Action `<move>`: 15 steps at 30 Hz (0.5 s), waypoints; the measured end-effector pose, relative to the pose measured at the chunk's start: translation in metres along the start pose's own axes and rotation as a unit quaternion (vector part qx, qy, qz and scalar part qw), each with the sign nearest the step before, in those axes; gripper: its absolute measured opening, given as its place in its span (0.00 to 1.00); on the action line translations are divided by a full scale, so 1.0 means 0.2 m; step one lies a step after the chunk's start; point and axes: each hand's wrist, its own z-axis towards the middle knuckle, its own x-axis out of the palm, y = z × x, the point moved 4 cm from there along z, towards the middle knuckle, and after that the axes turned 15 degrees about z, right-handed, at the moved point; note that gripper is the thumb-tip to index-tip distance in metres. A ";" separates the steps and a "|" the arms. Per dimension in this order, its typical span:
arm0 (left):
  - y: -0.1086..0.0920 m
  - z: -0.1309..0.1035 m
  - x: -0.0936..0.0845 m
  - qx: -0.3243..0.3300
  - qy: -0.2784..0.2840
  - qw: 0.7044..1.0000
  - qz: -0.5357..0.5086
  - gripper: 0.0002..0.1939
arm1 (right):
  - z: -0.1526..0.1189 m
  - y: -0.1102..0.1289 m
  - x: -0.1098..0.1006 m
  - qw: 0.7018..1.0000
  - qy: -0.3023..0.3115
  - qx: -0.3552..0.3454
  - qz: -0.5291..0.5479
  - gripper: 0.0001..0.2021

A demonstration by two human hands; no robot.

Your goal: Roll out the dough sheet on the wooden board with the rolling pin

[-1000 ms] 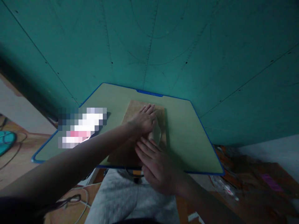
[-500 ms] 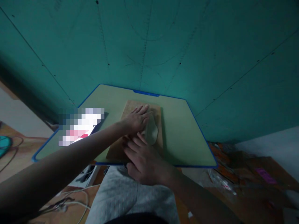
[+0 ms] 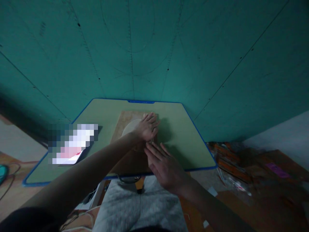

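Note:
A pale, thin, rounded sheet that looks like flattened dough (image 3: 130,126) lies on a wooden board (image 3: 118,166). My left hand (image 3: 147,127) reaches across it with the fingers spread, palm down over the sheet's right side and the board's right edge. The left forearm covers part of the sheet. Below and to the right, my right hand (image 3: 164,162) is open, its fingers stretched toward the board's right edge. Whether those fingertips touch the board or the sheet I cannot tell.
The board sits on a small pale table (image 3: 183,141) with a blue rim, against a green wall (image 3: 145,48). A device with a lit, blurred-out screen (image 3: 74,145) stands at the table's left. Cables lie on the floor at left; cardboard (image 3: 260,167) and plastic wrapping lie at right.
The left hand has shifted toward the board's right edge, uncovering the sheet's left part. My right hand has drawn right, off the board's near part. The view has tilted up slightly.

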 end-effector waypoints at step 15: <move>0.17 -0.28 -0.04 0.075 -0.017 0.997 0.006 0.29 | 0.09 0.09 0.17 0.990 -0.139 0.020 0.032 0.26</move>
